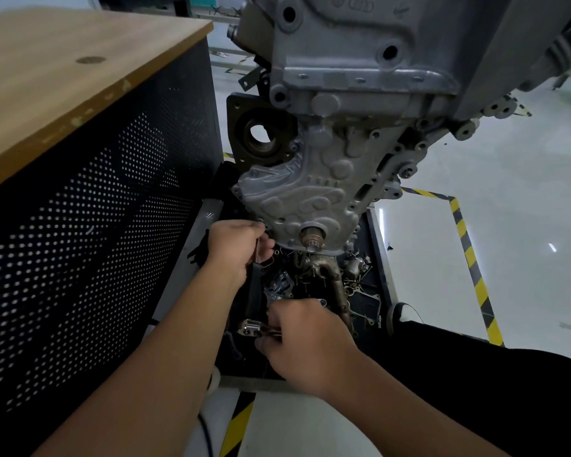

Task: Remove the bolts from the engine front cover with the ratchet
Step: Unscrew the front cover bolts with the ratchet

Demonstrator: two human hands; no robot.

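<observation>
While the left hand curls round the ratchet near its head, at the lower left edge of the front cover, the tool hangs down from there w/ its black handle toward the near side; I judge this grip keeps the socket seated on a low bolt, but the bolt itself is hidden behind the fingers. The right hand, nearer & lower, pinches a small shiny metal part, prob. a socket or adapter, I cannot tell which. Maybe it is kept ready for a change of bit.

Several bolts show along the right edge of the cover, so the job looks not finished. Below the engine a dark tray holds loose engine parts. At left stands a cabinet w/ perforated black side & wooden tabletop. The floor is pale and glossy, w/ yellow-black hazard tape at right & near.
</observation>
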